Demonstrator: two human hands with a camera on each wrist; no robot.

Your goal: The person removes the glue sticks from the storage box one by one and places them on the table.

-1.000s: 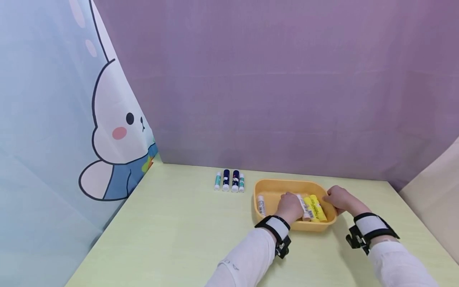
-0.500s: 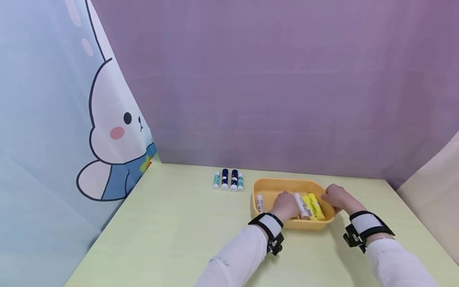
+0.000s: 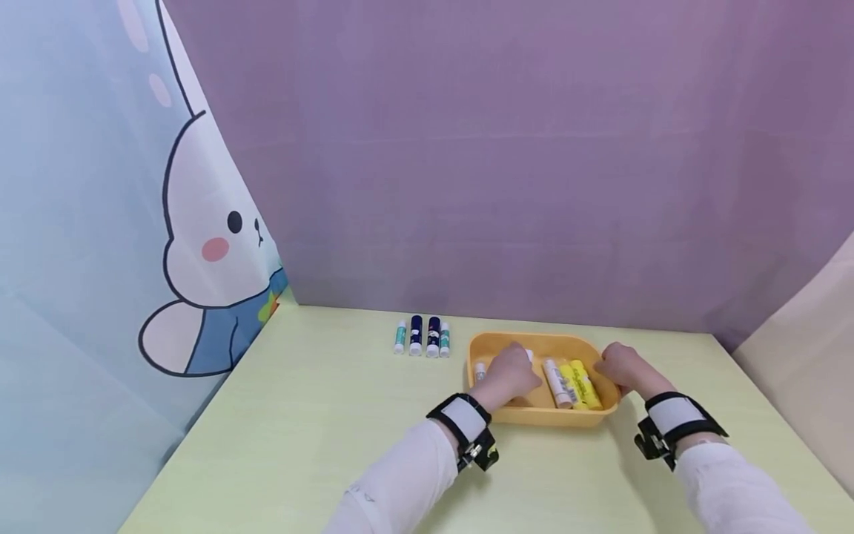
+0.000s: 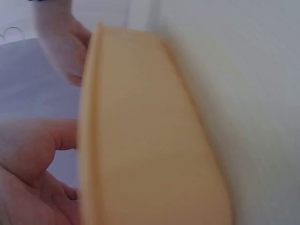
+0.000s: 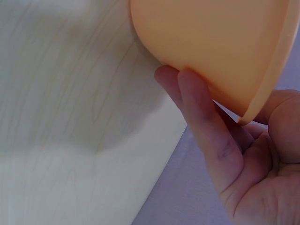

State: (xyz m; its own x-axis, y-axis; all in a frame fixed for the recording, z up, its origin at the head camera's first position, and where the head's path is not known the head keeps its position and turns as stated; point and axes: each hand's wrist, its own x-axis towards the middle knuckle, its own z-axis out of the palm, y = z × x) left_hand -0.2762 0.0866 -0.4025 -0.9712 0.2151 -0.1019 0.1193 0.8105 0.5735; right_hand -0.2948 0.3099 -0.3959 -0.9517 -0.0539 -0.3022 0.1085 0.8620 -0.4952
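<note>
An orange-yellow plastic basket [image 3: 534, 417] stands on the table. My left hand [image 3: 510, 373] reaches down into its left half and appears to pinch a glue stick, of which only a white cap [image 3: 529, 355] shows past the fingers. In the left wrist view the basket's outer wall [image 4: 145, 126] hides those fingertips. My right hand [image 3: 620, 367] holds the basket's right end, thumb over the rim and fingers against the outside wall. Inside lie a white-and-pink glue stick [image 3: 557, 383], yellow glue sticks [image 3: 585, 385] on the right, and a white stick [image 3: 480, 371] at the left.
Behind and left of the basket, several glue sticks lie in a row, among them a dark blue one [image 3: 434, 337] and a teal-and-white one [image 3: 399, 337]. A purple cloth [image 3: 507, 163] hangs along the table's back edge.
My left hand has moved left within the basket, away from the white-and-pink glue stick, and a white cap now shows beside it. My right hand stays on the basket's right end.
</note>
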